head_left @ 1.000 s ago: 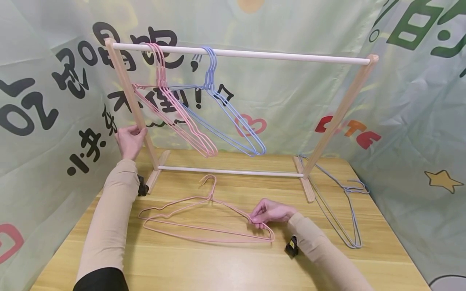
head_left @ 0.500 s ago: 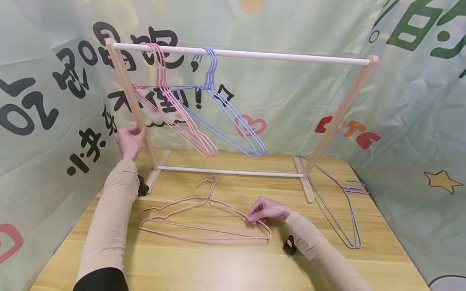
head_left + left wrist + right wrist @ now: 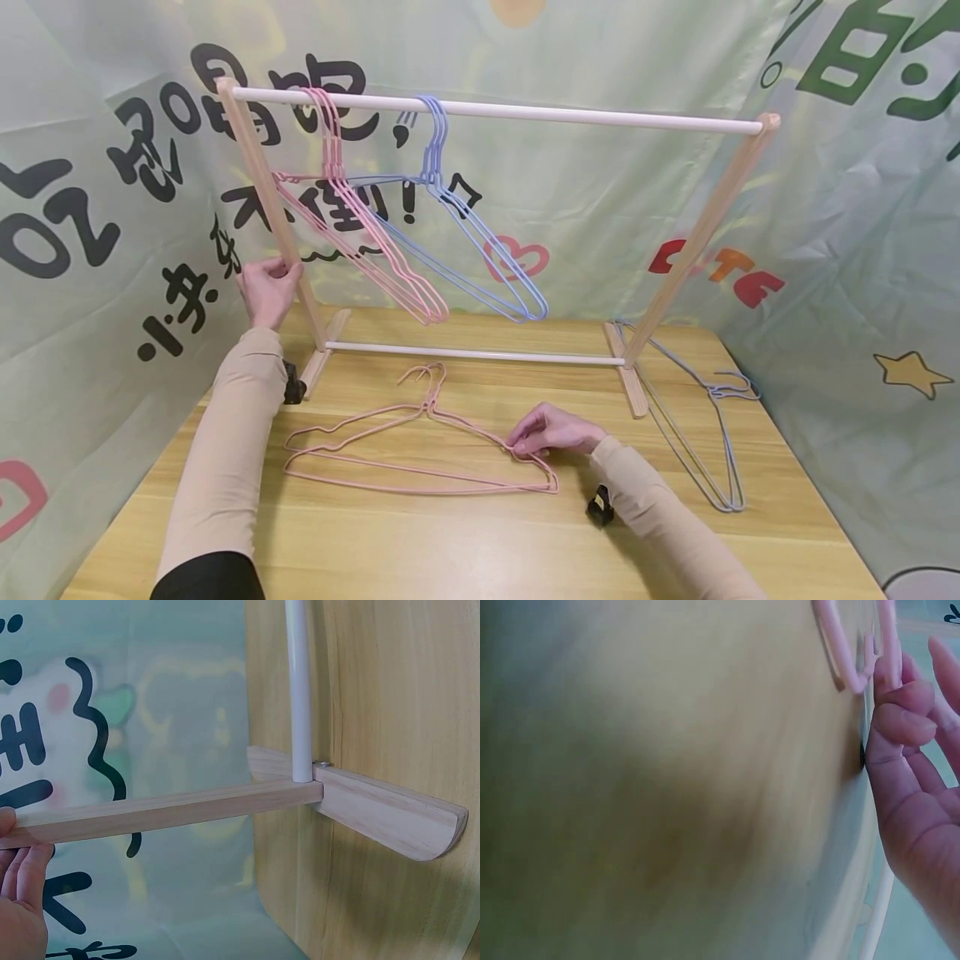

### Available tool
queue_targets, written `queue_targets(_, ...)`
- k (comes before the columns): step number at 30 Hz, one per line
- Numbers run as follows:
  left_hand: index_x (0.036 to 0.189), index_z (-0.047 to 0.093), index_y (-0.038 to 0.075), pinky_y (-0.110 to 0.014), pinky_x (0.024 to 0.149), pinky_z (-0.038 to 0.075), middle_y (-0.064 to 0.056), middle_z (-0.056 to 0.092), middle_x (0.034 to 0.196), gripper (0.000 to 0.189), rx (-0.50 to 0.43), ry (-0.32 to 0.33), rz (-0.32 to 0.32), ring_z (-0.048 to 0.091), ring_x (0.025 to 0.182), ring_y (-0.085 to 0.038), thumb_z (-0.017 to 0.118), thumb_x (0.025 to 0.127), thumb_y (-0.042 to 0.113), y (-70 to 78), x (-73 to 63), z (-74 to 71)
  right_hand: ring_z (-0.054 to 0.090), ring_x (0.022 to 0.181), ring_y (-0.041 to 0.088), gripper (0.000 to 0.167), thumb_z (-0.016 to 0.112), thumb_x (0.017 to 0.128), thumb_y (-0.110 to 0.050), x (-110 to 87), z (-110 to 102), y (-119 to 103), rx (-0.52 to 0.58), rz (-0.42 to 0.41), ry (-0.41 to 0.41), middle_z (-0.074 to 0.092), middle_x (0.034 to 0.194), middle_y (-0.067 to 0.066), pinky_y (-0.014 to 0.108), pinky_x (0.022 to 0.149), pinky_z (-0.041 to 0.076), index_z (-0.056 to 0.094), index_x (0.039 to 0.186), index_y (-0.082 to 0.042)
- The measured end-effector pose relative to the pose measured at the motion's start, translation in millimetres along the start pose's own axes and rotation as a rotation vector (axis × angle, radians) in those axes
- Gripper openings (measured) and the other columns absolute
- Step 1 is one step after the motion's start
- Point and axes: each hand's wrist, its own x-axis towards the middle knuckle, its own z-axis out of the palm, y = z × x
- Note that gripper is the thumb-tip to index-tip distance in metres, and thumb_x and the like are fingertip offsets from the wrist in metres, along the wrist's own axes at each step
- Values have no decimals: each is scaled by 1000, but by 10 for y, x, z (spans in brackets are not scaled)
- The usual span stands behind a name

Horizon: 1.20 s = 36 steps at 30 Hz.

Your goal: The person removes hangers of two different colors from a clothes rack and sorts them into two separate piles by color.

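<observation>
My right hand (image 3: 551, 432) pinches the thin pink hanger (image 3: 420, 446) near its right end, fingers curled on the wire. The hanger lies flat on the wooden surface (image 3: 450, 542), its long side running left to right and its hook pointing away from me, toward the rack. My left hand (image 3: 266, 287) is wrapped around the rack's slanted wooden post (image 3: 262, 192). A smooth white bar (image 3: 495, 111) on top carries pink hangers (image 3: 360, 225) and blue hangers (image 3: 472, 242). Grey wire hangers (image 3: 705, 433) lie by the right post.
</observation>
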Motion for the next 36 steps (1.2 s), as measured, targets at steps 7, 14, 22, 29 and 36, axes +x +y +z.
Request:
queue_targets(7, 113, 76, 3, -37, 110, 41, -12, 79, 97, 29, -8, 6, 4, 63, 110, -26, 72, 89, 19, 6, -4, -3, 56, 58, 3, 26, 67, 92, -1, -28, -46, 46, 0, 14, -5, 71, 93, 35, 17, 55, 47, 67, 112, 16)
queue_targets(14, 113, 75, 2, -38, 113, 35, -10, 78, 97, 29, -21, -7, -2, 58, 118, -27, 72, 89, 19, 24, -9, -15, 63, 66, 6, 29, 65, 93, -2, -87, -113, -36, 3, 29, 15, 70, 100, 36, 20, 61, 53, 65, 116, 15)
queue_targets(22, 116, 74, 2, -40, 116, 31, -19, 74, 107, 31, -28, -25, -23, 54, 124, -28, 72, 90, 20, 20, -22, -24, 66, 74, 12, 36, 63, 96, -6, -182, -334, -323, -12, 19, 122, 70, 108, 35, 25, 67, 55, 60, 122, 19)
queue_targets(29, 114, 75, 2, -39, 115, 32, -19, 73, 106, 30, -25, -19, -21, 56, 122, -27, 73, 89, 18, -11, 7, -23, 64, 76, 11, 32, 57, 101, -8, -188, -562, -795, 46, -114, 294, 76, 95, -3, 29, 72, 56, 62, 124, 13)
queue_targets(36, 117, 74, 3, -37, 114, 37, -21, 73, 109, 31, -18, -24, -27, 61, 120, -28, 72, 90, 19, 7, 2, -17, 62, 78, 12, 22, 54, 104, -14, -93, -625, -1322, 284, -319, 391, 74, 88, 1, 24, 71, 52, 76, 101, -11)
